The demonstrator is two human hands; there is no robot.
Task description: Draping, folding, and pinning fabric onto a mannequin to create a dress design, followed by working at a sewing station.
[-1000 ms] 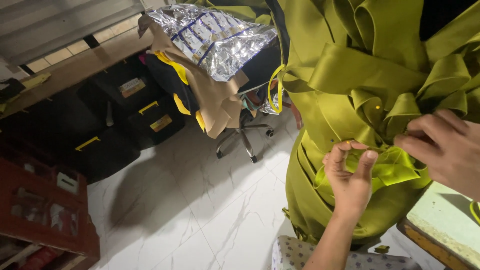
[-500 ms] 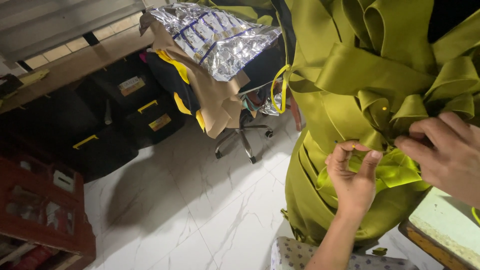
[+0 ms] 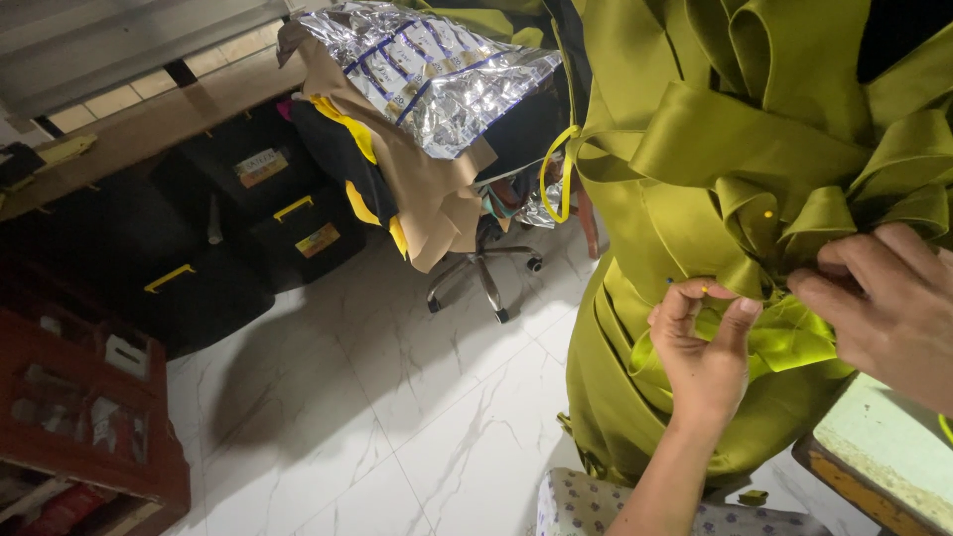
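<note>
Right hand (image 3: 888, 303) slid left onto olive bow (image 3: 784, 223); left hand (image 3: 700, 347) pinches pin (image 3: 705, 290).

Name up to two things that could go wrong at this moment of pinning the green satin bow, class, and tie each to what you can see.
1. The left hand pinches a yellow-headed pin close to the fingertips of the right hand, which presses the olive-green satin garment; a slip could prick a finger.
2. The glossy folds at the bow look slippery, so they might shift before the pin goes in, leaving the pleats uneven.
</note>
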